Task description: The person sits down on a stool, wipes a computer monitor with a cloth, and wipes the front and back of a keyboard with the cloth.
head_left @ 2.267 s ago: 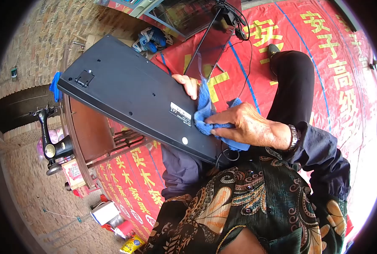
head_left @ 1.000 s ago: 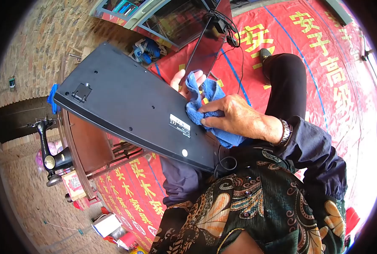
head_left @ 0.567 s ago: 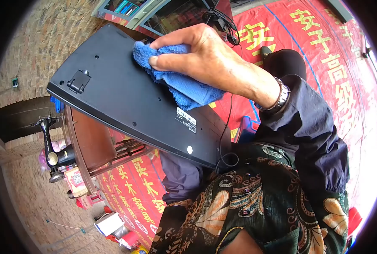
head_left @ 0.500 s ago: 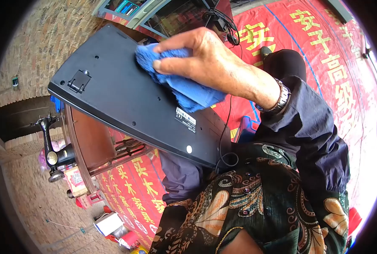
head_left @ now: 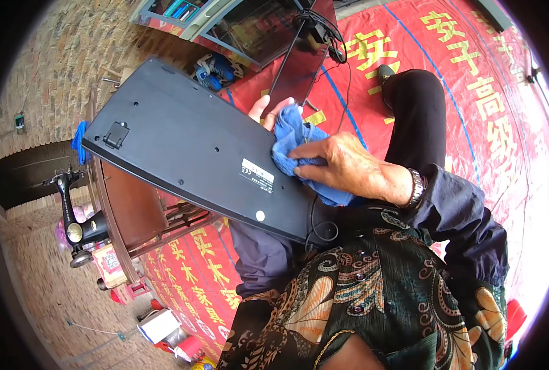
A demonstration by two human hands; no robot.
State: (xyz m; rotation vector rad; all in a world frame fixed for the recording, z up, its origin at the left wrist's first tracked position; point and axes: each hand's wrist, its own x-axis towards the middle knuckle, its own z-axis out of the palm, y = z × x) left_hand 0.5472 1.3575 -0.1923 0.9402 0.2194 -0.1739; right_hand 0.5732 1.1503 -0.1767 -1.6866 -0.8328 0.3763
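Observation:
A black keyboard (head_left: 182, 142), its underside with label and small foot facing up, lies slanted across the view above my lap. My right hand (head_left: 351, 166) pinches a blue cloth (head_left: 290, 139) against the keyboard's far long edge, near the label. My left hand (head_left: 269, 111) is mostly hidden under the keyboard; only its fingertips show past the far edge, beside the cloth, holding the board from below. A black cable (head_left: 323, 231) loops at the keyboard's near end by my shirt.
A sewing machine (head_left: 77, 225) stands beside a brown wooden surface (head_left: 132, 203) at the left. A glass-fronted cabinet (head_left: 249, 28) and blue shoes (head_left: 216, 71) are at the top. Red sheeting (head_left: 360, 74) with yellow characters covers the floor. White box (head_left: 157, 327) at lower left.
My right hand and the cloth have moved from the keyboard's upper far edge back down towards its near end. The left fingertips have come into view, and the keyboard has shifted slightly.

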